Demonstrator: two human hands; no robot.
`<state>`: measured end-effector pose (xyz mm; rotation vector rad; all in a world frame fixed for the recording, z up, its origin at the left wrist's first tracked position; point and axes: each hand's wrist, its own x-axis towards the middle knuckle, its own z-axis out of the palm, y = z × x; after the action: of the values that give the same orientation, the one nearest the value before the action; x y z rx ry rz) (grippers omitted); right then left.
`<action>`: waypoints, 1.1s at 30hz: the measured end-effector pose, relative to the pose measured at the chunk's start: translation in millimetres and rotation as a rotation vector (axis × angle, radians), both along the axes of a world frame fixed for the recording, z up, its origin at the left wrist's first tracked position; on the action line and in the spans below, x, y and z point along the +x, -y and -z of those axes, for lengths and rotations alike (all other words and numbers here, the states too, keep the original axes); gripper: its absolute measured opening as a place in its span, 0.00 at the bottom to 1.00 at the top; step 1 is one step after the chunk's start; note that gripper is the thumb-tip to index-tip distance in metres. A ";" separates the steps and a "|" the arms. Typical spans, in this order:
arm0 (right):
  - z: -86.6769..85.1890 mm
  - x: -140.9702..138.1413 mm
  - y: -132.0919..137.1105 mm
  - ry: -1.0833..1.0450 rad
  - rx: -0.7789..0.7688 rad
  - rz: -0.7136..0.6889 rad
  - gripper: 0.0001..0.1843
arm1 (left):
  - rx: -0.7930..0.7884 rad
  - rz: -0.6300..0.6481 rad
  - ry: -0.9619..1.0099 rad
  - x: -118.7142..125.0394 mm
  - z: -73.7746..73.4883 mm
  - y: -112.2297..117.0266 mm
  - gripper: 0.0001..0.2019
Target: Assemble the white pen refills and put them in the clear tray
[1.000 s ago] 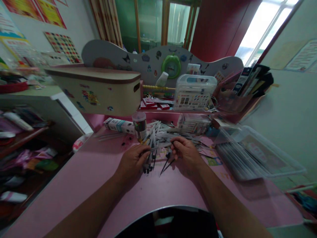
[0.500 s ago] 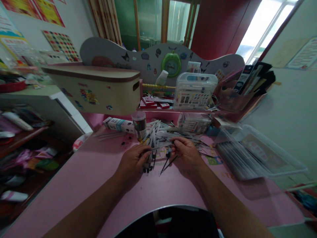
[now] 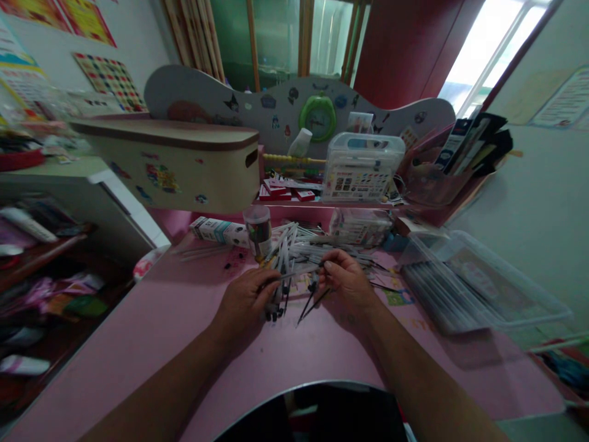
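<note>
A slim pale pen barrel (image 3: 297, 273) is stretched level between both hands over the pink desk. My left hand (image 3: 247, 299) is closed on its left end, thumb against the fingers. At the other end, my right hand (image 3: 348, 281) pinches a small dark tip or cap, partly covered by the fingertips. Thin black refills (image 3: 307, 309) slant below the right fingers; whether that hand touches them I cannot tell. Several black caps (image 3: 275, 315) lie beside the left fingertips. Just behind the hands spreads a heap of white and clear pen barrels (image 3: 304, 245).
A clear jar (image 3: 258, 230) and a long printed box (image 3: 219, 231) stand behind the left hand. To the right sits an open clear plastic box (image 3: 483, 282) with many pens in it. A cream bin (image 3: 179, 169) and a handled pen case (image 3: 363, 167) occupy the shelf behind.
The view has shifted very slightly. Both hands keep almost the same place, with the pen barrel still held between them; the right fingers have moved up a little.
</note>
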<state>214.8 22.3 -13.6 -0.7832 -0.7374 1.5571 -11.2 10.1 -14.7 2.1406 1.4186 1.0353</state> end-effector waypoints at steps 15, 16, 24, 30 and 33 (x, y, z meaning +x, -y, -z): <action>-0.8 8.5 -4.0 0.239 0.087 -0.025 0.11 | -0.026 0.010 0.021 -2.0 1.1 -0.2 0.12; -1.0 8.4 -4.0 0.241 0.095 -0.025 0.10 | -0.024 0.016 0.022 -2.0 1.0 0.0 0.12; -0.2 6.4 -1.0 0.274 0.111 -0.045 0.09 | 0.022 0.004 0.004 -1.9 -2.6 0.2 0.11; -2.4 6.5 1.3 0.618 0.219 0.021 0.08 | 0.043 0.002 -0.012 -2.3 -4.0 0.1 0.10; -3.3 9.5 -0.8 0.748 0.325 0.058 0.16 | 0.049 0.012 -0.006 -2.5 -3.7 0.5 0.10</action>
<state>224.3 23.0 -10.3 -1.1328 -1.4522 1.0281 -13.8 9.5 -11.0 2.1856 1.3955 1.0709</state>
